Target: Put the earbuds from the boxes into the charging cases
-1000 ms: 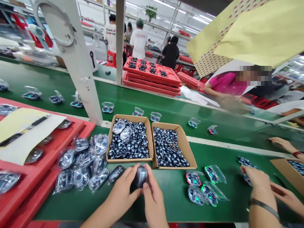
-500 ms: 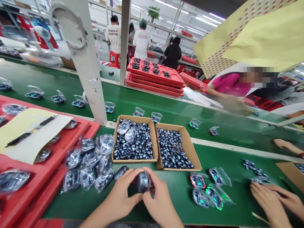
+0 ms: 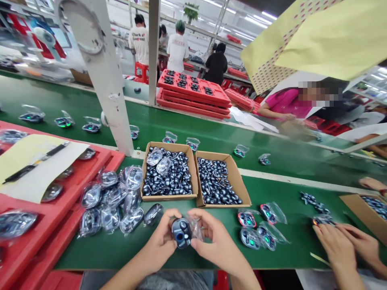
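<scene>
A dark earbud charging case is between my two hands, its inner face with rounded earbud wells turned up towards me. My left hand is closed on the case's left side, thumb at the lower edge. My right hand pinches clear plastic at the case's right side; whether this is the lid or a wrapper I cannot tell. Just beyond my left hand lies a closed dark case. A pile of plastic-wrapped cases is to its left. Lit cases with clear lids stand right of my right hand.
Ahead are two cardboard boxes of earbuds. Red trays with paper and a pen fill the left. A white post rises behind. Open cases ride a green belt. A co-worker's hands work at right.
The case has turned from its smooth outer side to its inner face. My right hand has moved slightly right, drawing clear plastic outwards. The view has shifted a little.
</scene>
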### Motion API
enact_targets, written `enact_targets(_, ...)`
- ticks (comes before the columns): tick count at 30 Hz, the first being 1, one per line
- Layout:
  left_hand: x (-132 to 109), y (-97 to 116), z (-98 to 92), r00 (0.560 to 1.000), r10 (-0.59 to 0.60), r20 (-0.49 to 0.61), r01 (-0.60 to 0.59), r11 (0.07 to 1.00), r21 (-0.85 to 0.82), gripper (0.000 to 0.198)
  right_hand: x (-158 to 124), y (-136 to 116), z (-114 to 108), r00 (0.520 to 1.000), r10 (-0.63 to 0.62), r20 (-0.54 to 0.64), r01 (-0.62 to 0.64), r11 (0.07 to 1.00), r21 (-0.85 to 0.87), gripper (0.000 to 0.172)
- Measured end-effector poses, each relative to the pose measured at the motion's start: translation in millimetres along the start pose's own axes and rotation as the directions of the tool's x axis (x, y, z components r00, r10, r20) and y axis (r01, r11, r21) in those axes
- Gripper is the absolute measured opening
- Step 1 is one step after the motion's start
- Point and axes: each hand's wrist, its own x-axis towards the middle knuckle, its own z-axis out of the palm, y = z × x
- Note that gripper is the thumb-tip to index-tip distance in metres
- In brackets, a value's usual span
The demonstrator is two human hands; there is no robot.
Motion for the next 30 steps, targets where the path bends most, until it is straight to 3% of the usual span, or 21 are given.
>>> enact_targets(3,2,-3,7.6,0.999,-0.039,0.01,0.039,0.997,-0.06,0.042,-7,-1,-11,0.997,0.001,0.073,-0.005,0.999,0.054,0.044)
enact_targets(8,5,-8,19.3,0.996,-0.09,0.025,0.092,0.988,-0.124,0.043,-14,2,-15,0.998,0.024,0.05,-0.027,0.998,0.059,0.046)
enact_targets(10,3,-9,18.6,0.996,-0.085,0.027,0.085,0.996,-0.019,0.04,-15,4,-13,0.999,0.016,0.039,-0.016,1.0,0.021,0.048)
enact_targets(12,0,-9,11.2,1.0,-0.016,-0.016,0.02,0.962,0.272,0.034,-15,10,-12,1.0,-0.014,-0.019,0.013,0.996,-0.083,0.044)
enact_targets(13,-2,-7,4.9,0.995,0.066,-0.069,-0.025,0.878,0.478,0.031,-13,16,-13,0.997,-0.036,-0.071,0.023,0.986,-0.167,0.04)
enact_targets(14,-4,-5,-2.6,0.976,0.18,-0.123,-0.049,0.728,0.683,0.029,-12,23,-15,0.989,-0.059,-0.138,0.021,0.964,-0.264,0.036)
enact_targets(16,-8,1,-18.3,0.895,0.407,-0.181,0.04,0.332,0.943,0.03,-9,42,-22,0.959,-0.097,-0.266,-0.032,0.896,-0.443,0.034)
enact_targets(18,-10,6,-30.5,0.851,0.493,-0.181,0.196,0.021,0.98,0.037,-7,64,-32,0.93,-0.087,-0.358,-0.13,0.831,-0.541,0.033)
enact_targets(20,-10,7,-36.2,0.873,0.458,-0.17,0.267,-0.157,0.951,0.042,-10,82,-40,0.901,-0.065,-0.428,-0.217,0.787,-0.577,0.033)
enact_targets(21,-10,7,-36.5,0.889,0.428,-0.161,0.266,-0.198,0.943,0.042,-13,87,-42,0.874,-0.081,-0.479,-0.257,0.761,-0.596,0.034)
enact_targets(24,-8,4,-30.4,0.929,0.35,-0.125,0.188,-0.153,0.97,0.043,-23,81,-31,0.75,-0.283,-0.597,-0.291,0.67,-0.683,0.044)
enact_targets(25,-8,4,-26.8,0.936,0.328,-0.124,0.161,-0.09,0.983,0.045,-25,73,-21,0.75,-0.354,-0.558,-0.228,0.654,-0.722,0.044)
enact_targets(26,-8,5,-23.0,0.944,0.305,-0.128,0.134,0.0,0.991,0.046,-26,64,-9,0.786,-0.401,-0.47,-0.119,0.649,-0.751,0.044)
enact_targets(28,-9,10,-16.1,0.962,0.234,-0.143,0.08,0.26,0.962,0.049,-22,44,17,0.9,-0.41,-0.147,0.189,0.672,-0.716,0.052)
enact_targets(30,-11,16,-12.7,0.981,0.137,-0.138,0.041,0.547,0.836,0.05,-12,31,38,0.929,-0.365,0.069,0.336,0.746,-0.576,0.064)
